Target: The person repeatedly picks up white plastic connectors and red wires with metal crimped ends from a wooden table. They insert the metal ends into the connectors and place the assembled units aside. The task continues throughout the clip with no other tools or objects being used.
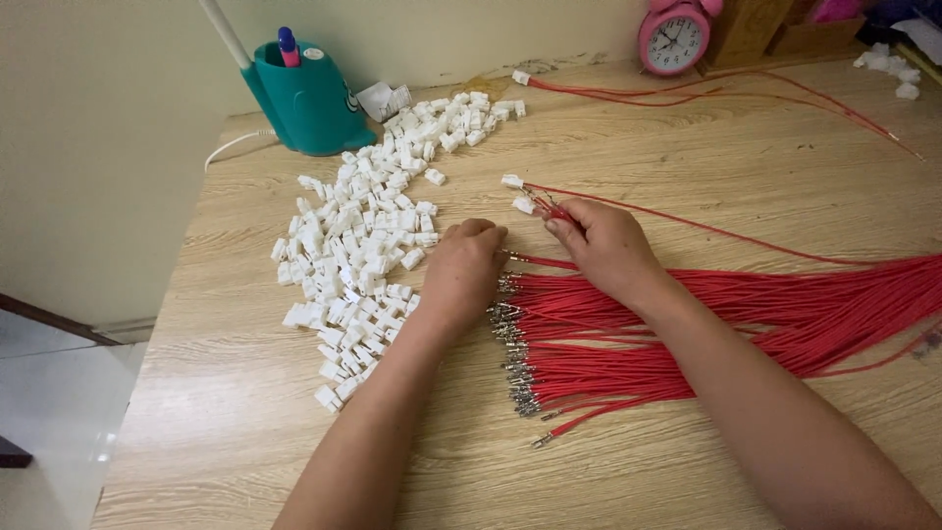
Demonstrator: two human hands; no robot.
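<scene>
Nearest me, red wires [687, 334] fan across my wooden table [638, 471]. My left hand [461, 270] rests curled, gripping nothing I can see, beside white connectors [358, 245]. My right hand [603, 245] pinches one connector [525, 204]; beyond stands a teal holder [309, 98].

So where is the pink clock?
In the head view, the pink clock stands at the far edge of the wooden table, up right of centre, against the wall, just beyond the loose red wires.

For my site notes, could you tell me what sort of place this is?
Probably a home work table: a pink alarm clock, a teal pen holder, piled white connectors and red wires.
</scene>
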